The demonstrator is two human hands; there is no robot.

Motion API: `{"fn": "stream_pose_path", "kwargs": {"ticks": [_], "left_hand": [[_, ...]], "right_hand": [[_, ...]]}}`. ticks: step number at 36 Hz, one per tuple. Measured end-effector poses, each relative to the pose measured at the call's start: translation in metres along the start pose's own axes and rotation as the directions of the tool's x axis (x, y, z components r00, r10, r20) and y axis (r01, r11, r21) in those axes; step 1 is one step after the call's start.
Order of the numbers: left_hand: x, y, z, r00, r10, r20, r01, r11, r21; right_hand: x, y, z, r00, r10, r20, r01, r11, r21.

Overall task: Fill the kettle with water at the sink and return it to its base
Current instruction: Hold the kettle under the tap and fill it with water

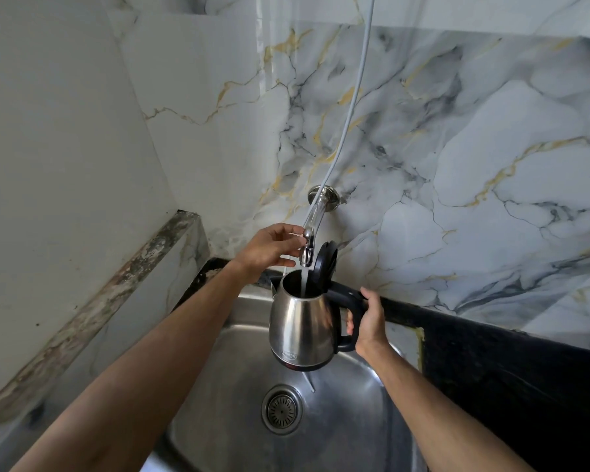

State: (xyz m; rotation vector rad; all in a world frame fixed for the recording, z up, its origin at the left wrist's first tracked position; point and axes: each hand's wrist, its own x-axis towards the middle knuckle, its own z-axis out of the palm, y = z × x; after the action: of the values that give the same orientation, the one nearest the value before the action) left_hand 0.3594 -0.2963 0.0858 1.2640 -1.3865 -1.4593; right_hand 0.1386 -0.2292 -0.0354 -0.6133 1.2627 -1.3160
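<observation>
A steel kettle with a black handle hangs over the sink, its black lid flipped open and upright. My right hand grips the kettle's handle. A wall tap juts out above the kettle, and a stream of water runs from it into the kettle's mouth. My left hand is at the tap's lever, fingers curled around it. The kettle's base is not in view.
The sink's drain strainer lies below the kettle. A black counter runs to the right. A marble wall rises behind, a ledge borders the left, and a white hose hangs down to the tap.
</observation>
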Motion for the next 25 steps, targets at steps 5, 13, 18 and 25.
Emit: {"fn": "stream_pose_path", "kwargs": {"ticks": [5, 13, 18, 25], "left_hand": [[0.003, 0.0, 0.004, 1.0, -0.008, 0.009, 0.007, 0.994, 0.109], [0.011, 0.004, 0.013, 0.999, 0.045, 0.006, -0.045, 0.953, 0.299], [0.02, -0.002, 0.015, 0.992, 0.114, -0.057, -0.071, 0.867, 0.492], [0.024, -0.008, 0.019, 0.986, 0.122, -0.112, -0.044, 0.845, 0.534]], "right_hand": [[-0.001, -0.001, -0.001, 1.0, 0.002, -0.005, -0.002, 1.0, 0.008], [-0.001, -0.005, -0.002, 1.0, 0.021, -0.001, -0.021, 0.999, 0.032], [-0.001, -0.007, 0.001, 1.0, 0.009, 0.004, -0.009, 0.999, 0.046], [-0.002, -0.009, 0.001, 1.0, 0.003, 0.008, -0.003, 0.999, 0.041]]}}
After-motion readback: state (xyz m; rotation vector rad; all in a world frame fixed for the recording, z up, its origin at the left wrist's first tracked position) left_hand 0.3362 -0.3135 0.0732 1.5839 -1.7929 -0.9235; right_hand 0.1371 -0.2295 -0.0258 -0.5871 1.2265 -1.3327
